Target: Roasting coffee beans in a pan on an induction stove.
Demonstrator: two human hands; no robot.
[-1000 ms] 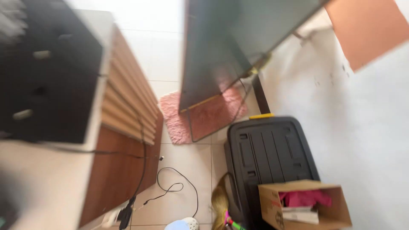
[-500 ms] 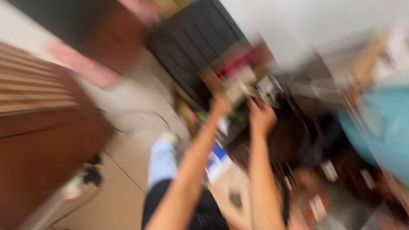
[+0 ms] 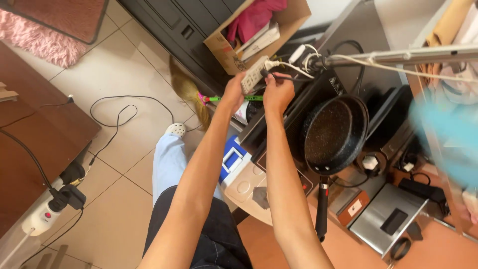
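Left hand [image 3: 234, 92] is gripping white power strip [image 3: 255, 74] at 12 o'clock, fingers closed around it; right hand [image 3: 278, 92] is pinching black plug [image 3: 266, 74] against strip; black pan [image 3: 334, 133] sitting at 3 o'clock.

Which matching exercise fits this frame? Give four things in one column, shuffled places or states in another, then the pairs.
Things:
1. white power strip
2. black plug
3. frying pan
4. cardboard box

Places or states:
A. on the dark cooktop
B. held in the left hand
C. on the black bin, holding pink cloth
D. pinched by the right hand

Pairs: 1-B, 2-D, 3-A, 4-C
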